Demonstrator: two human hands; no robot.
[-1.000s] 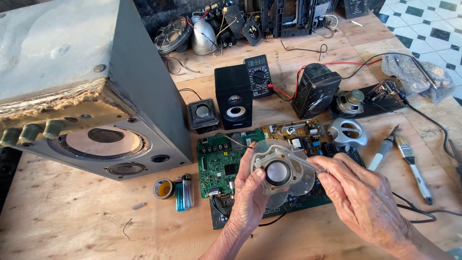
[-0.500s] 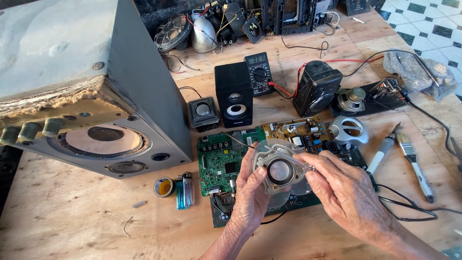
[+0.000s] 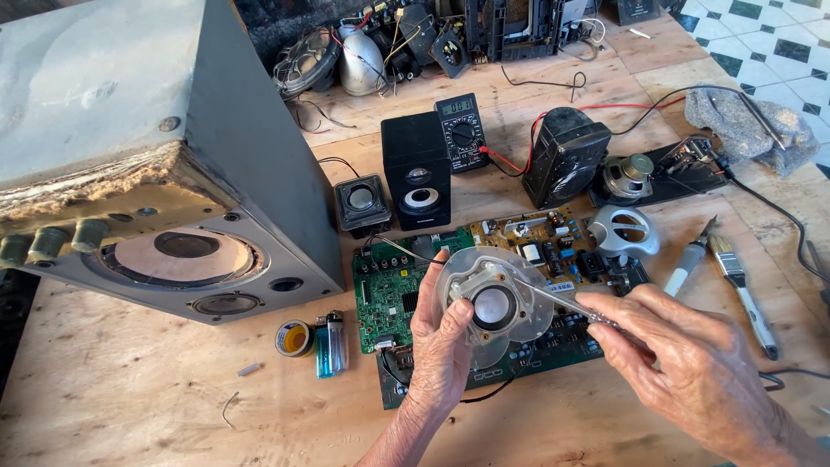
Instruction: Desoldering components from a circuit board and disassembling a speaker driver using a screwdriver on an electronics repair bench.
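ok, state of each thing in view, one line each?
Left hand: holds the small speaker driver at its edge.
Small speaker driver: lifted off the boards, cone facing up.
Right hand: holds a thin metal tool.
Thin metal tool: tip on the driver's frame.
Big speaker cabinet: lying tilted, top edge frayed.
Multimeter: display lit, leads plugged in.
Green circuit board: bare, flat on the table.

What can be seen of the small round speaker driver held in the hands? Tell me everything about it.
The small round speaker driver with a clear plastic flange has a dark, glossy cone at its centre, set in a pale squarish frame with the see-through disc around it. It is held up above the green circuit board, cone facing the camera. The left hand grips its left edge, thumb on the rim. The right hand holds a thin metal tool whose tip touches the frame's upper right.
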